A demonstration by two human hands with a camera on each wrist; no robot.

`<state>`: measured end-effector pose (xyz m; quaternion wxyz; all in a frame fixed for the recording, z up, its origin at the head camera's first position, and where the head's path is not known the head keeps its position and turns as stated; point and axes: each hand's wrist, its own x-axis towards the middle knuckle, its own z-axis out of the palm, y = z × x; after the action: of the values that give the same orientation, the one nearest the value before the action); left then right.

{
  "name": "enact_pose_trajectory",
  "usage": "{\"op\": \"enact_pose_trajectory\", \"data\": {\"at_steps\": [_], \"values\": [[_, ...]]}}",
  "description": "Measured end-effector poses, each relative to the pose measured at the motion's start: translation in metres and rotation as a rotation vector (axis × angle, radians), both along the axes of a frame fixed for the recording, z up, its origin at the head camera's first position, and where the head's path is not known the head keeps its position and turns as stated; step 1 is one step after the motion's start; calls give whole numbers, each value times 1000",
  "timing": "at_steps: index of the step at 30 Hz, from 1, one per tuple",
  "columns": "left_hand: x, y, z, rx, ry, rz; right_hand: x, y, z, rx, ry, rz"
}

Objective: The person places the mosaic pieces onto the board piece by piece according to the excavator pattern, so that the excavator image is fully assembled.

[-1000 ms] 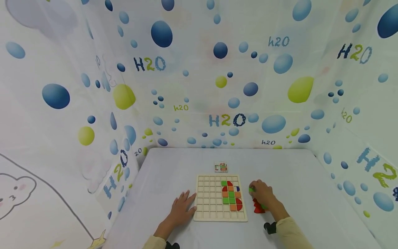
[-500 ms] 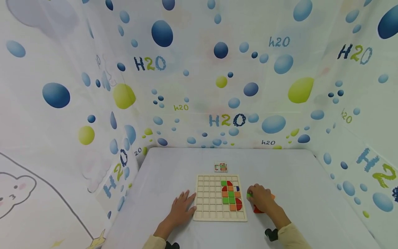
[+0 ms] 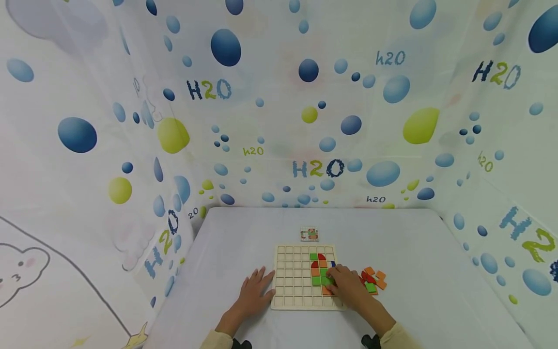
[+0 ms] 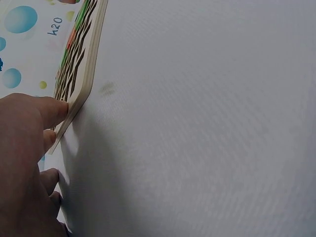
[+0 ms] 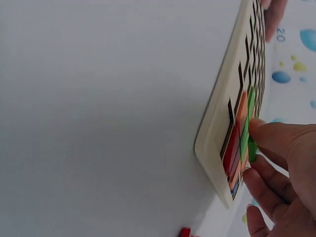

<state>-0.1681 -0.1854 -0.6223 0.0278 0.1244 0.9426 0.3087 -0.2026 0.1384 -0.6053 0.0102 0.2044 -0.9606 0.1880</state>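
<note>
A pale wooden grid board (image 3: 291,286) lies flat on the table, with red, green and orange tiles set in its right half. Over those tiles, my right hand (image 3: 350,287) pinches a green tile (image 5: 253,149) between thumb and fingers, close above the board in the right wrist view. I cannot tell whether the tile touches the squares below. My left hand (image 3: 255,293) has its fingers spread beside the board's left edge; in the left wrist view the thumb (image 4: 54,111) touches that edge. Part of the filled squares is hidden by my right hand.
Loose orange, red and green tiles (image 3: 381,275) lie in a small heap right of the board. Behind the board is a small picture card (image 3: 309,234). The white table (image 3: 244,232) meets a patterned curtain (image 3: 279,121) at its back edge.
My right hand has moved left from the loose tiles to the board, carrying a green tile. The heap now shows more fully. My left hand stays where it was.
</note>
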Motion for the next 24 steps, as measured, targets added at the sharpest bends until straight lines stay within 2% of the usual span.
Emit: {"op": "enact_pose_trajectory", "data": {"at_steps": [10, 17, 24], "values": [[-1, 0, -6, 8, 4, 3, 15, -19, -2, -29, -25, 150], [-5, -1, -17, 6, 23, 20, 14, -21, -7, 7, 7, 149], [-6, -2, -16, 4, 13, 22, 12, -19, -10, 4, 39, 162]]}}
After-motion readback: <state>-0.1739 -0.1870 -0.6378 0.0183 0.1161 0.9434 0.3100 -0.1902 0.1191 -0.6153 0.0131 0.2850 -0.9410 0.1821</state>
